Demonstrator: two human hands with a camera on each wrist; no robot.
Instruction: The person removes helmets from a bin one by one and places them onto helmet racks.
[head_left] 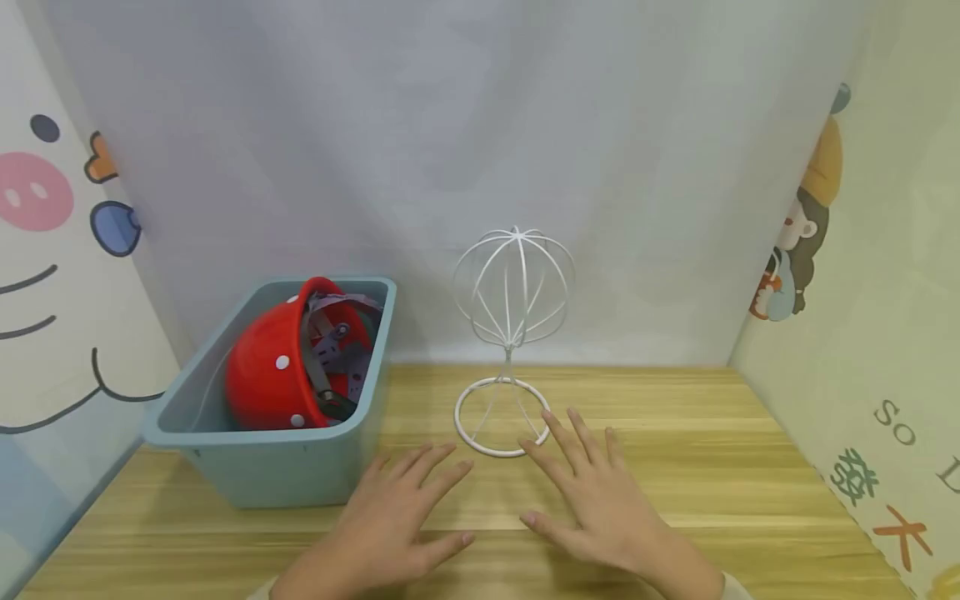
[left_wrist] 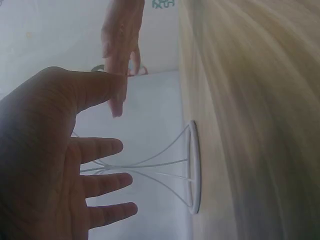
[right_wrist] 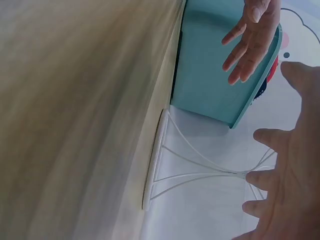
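Both hands hover over the wooden table with fingers spread and nothing held. My left hand is in front of the blue-grey plastic bin, near its right corner. To the right, my right hand has its fingertips near the round base of a white wire stand. The stand is upright, with a globe-shaped wire top. Inside the bin lies a red safety helmet with white dots, tilted on its side, its grey inner straps facing right. The left wrist view shows the stand's base ring beyond the left fingers.
The wooden tabletop meets a pale grey curtain behind the stand. Printed panels with cartoon figures stand at both sides, the left panel close to the bin and the right panel along the table's edge.
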